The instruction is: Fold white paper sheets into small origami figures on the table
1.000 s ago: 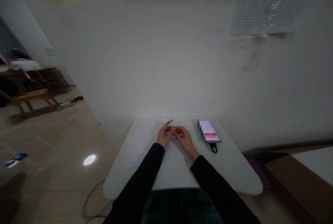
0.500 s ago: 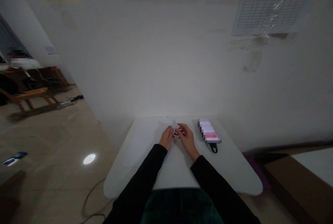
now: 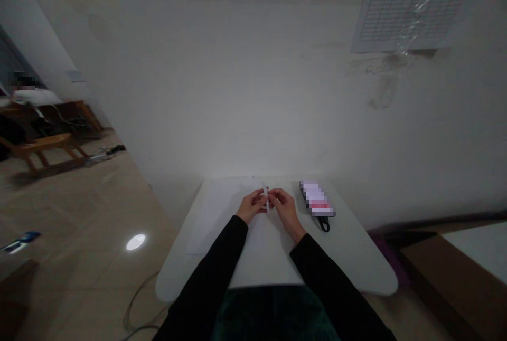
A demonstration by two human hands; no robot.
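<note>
A small folded piece of white paper [image 3: 266,199] stands nearly edge-on between my two hands, just above the white table [image 3: 269,272]. My left hand [image 3: 252,205] grips it from the left, thumb toward me. From the right, the fingertips of my right hand [image 3: 282,205] pinch its other side. How the paper is folded is too small to make out. Under and beside my left hand, a large white sheet [image 3: 214,219] lies flat on the table.
Right of my hands lies a phone [image 3: 317,198] with a black cord loop [image 3: 324,224]. A white wall [image 3: 253,93] rises behind the table. A cardboard box [image 3: 451,267] stands at the right, cables [image 3: 132,304] lie on the floor at left, and a person sits at a far desk.
The folded paper has turned from showing a pointed face to nearly edge-on and sits slightly lower. My left hand has shifted a little left, its fingers re-placed on the paper.
</note>
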